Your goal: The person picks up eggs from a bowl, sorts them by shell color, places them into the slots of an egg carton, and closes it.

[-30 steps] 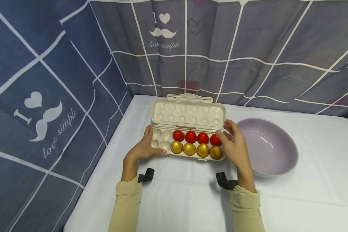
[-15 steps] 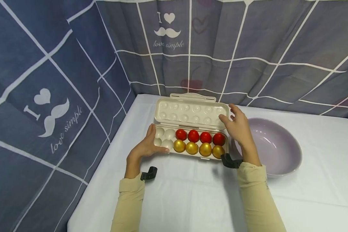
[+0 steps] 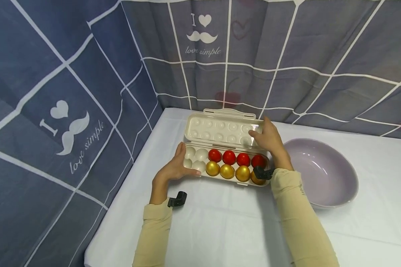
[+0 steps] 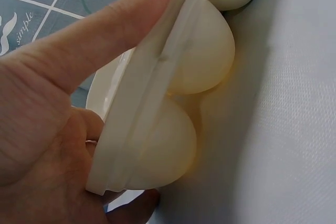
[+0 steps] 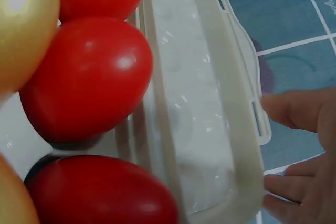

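A cream plastic egg carton (image 3: 201,154) lies open on the table, its lid (image 3: 217,129) tipped back. Several red eggs (image 3: 228,157) fill part of the far row, and several gold eggs (image 3: 227,171) the near row. The cups at the left end are empty. My left hand (image 3: 173,167) grips that end, thumb (image 4: 121,27) along the near rim and fingers round the side. My right hand (image 3: 270,138) is at the lid's right end, thumb (image 5: 294,107) overlapping the latch strip (image 5: 244,72) and fingertips (image 5: 283,186) right at the lid's edge.
A lilac bowl (image 3: 320,174) stands right of the carton, close to the right forearm. A white cloth (image 3: 220,230) covers the table. Dark grid-patterned curtains (image 3: 250,74) hang behind and on the left. A black wrist mount (image 3: 263,173) overlaps the nearest right-hand eggs.
My right hand has moved from the carton's right end, by the last red egg, up and back to the lid's right end. The left hand keeps its hold. The view has shifted slightly.
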Tool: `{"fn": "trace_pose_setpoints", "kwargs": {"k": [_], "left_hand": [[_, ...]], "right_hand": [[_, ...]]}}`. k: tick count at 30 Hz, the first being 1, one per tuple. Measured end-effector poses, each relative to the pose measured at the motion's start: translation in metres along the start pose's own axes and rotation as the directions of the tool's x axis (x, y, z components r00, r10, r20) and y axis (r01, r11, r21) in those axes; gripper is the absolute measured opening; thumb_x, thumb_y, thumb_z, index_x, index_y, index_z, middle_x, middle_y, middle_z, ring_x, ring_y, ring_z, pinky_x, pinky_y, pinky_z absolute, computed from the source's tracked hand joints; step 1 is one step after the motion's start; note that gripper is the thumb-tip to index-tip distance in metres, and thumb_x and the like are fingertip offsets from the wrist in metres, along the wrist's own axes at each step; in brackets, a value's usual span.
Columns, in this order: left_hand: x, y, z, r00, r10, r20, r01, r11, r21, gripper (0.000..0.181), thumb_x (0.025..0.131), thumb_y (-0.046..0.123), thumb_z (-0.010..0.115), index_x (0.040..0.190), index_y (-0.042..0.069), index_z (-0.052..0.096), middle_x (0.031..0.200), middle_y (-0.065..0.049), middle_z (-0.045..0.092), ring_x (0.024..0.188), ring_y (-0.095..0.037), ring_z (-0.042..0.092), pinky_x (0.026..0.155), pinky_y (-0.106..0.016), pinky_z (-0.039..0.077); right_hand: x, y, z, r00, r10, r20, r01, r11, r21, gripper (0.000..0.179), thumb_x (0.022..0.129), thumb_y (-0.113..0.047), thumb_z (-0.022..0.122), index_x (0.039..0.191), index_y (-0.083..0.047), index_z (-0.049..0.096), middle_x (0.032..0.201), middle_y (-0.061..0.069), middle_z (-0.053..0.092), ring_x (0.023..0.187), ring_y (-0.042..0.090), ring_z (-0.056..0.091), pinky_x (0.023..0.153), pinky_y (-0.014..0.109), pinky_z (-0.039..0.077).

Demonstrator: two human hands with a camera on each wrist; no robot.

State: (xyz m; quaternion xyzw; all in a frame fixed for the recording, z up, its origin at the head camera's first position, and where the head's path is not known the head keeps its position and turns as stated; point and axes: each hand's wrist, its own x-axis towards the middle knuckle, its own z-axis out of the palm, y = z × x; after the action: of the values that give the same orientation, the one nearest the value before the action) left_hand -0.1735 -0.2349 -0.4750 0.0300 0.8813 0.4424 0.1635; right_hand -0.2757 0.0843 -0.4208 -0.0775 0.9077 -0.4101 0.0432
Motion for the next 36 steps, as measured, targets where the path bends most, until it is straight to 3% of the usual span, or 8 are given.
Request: {"fn": "trace_pose_setpoints", "kwargs": {"k": [7,13,15,21,27,30,32,36], "left_hand": [[-0.001,0.004,0.002,1.000,-0.015,-0.004,0.015,1.000,0.011,0.130,0.075,0.031,0.086,0.154,0.001,-0.012,0.161,-0.015,-0.022,0.147,-0.028,-0.015,0.118,-0.048,0.002],[0.000,0.003,0.002,1.000,-0.022,-0.004,0.022,0.999,0.023,0.130,0.075,0.033,0.086,0.155,0.002,-0.012,0.161,-0.014,-0.022,0.147,-0.028,-0.014,0.118,-0.048,0.003],[0.000,0.003,0.002,1.000,-0.016,-0.007,0.016,1.000,0.018,0.130,0.075,0.032,0.086,0.154,0.000,-0.012,0.161,-0.015,-0.022,0.147,-0.029,-0.014,0.118,-0.049,0.003],[-0.001,0.002,0.000,1.000,0.013,0.000,-0.013,1.000,0.013,0.129,0.076,0.032,0.085,0.154,-0.002,-0.013,0.160,-0.018,-0.022,0.147,-0.029,-0.016,0.117,-0.050,0.002],[0.001,-0.001,0.000,0.993,0.120,-0.025,-0.120,0.993,-0.022,0.131,0.074,0.026,0.087,0.155,0.002,-0.014,0.162,-0.016,-0.016,0.148,-0.029,-0.009,0.117,-0.051,0.004],[0.002,-0.009,-0.003,0.979,0.202,-0.042,-0.206,0.967,-0.148,0.129,0.075,0.019,0.086,0.157,0.012,-0.013,0.163,-0.011,-0.008,0.148,-0.028,0.000,0.117,-0.051,0.007],[0.002,-0.016,-0.008,0.973,0.228,-0.041,-0.230,0.930,-0.286,0.124,0.079,0.013,0.082,0.157,0.015,-0.014,0.164,-0.008,-0.006,0.148,-0.027,0.002,0.117,-0.050,0.006],[-0.009,-0.029,-0.023,0.982,0.188,-0.020,-0.160,0.769,-0.620,0.107,0.092,0.006,0.066,0.155,0.016,-0.019,0.164,-0.009,-0.009,0.149,-0.031,0.001,0.117,-0.051,0.009]], "right_hand": [[-0.003,0.002,0.005,0.974,-0.005,-0.226,0.018,0.998,0.057,0.060,0.092,-0.018,0.064,0.138,0.012,0.040,0.136,0.032,0.046,0.127,0.049,0.040,0.107,0.055,0.029],[-0.014,-0.003,0.004,0.893,0.021,-0.450,0.121,0.951,0.284,0.044,0.089,-0.011,0.063,0.130,0.004,0.056,0.122,0.022,0.059,0.111,0.033,0.052,0.091,0.037,0.039],[-0.020,-0.002,0.004,0.871,-0.018,-0.490,0.174,0.945,0.275,0.048,0.089,-0.010,0.062,0.134,0.002,0.056,0.123,0.021,0.061,0.109,0.032,0.054,0.089,0.035,0.041],[-0.054,-0.004,0.001,0.868,-0.271,-0.416,0.275,0.960,-0.050,0.049,0.088,-0.016,0.067,0.131,0.007,0.059,0.135,0.023,0.056,0.113,0.046,0.045,0.096,0.051,0.033],[-0.089,-0.012,-0.006,0.889,-0.358,-0.286,0.310,0.930,-0.199,0.040,0.090,-0.022,0.067,0.116,0.007,0.063,0.126,0.025,0.057,0.111,0.047,0.044,0.096,0.056,0.032],[-0.105,-0.015,-0.003,0.882,-0.380,-0.279,0.330,0.920,-0.210,0.035,0.090,-0.022,0.071,0.107,0.007,0.062,0.117,0.024,0.058,0.107,0.046,0.045,0.094,0.056,0.033],[-0.114,-0.017,0.001,0.878,-0.390,-0.277,0.337,0.916,-0.219,0.036,0.089,-0.022,0.073,0.108,0.007,0.061,0.115,0.024,0.059,0.104,0.046,0.046,0.092,0.055,0.035],[-0.127,-0.019,0.011,0.876,-0.404,-0.265,0.335,0.903,-0.269,0.043,0.090,-0.026,0.073,0.114,0.008,0.061,0.111,0.024,0.059,0.101,0.045,0.047,0.089,0.054,0.036]]}}
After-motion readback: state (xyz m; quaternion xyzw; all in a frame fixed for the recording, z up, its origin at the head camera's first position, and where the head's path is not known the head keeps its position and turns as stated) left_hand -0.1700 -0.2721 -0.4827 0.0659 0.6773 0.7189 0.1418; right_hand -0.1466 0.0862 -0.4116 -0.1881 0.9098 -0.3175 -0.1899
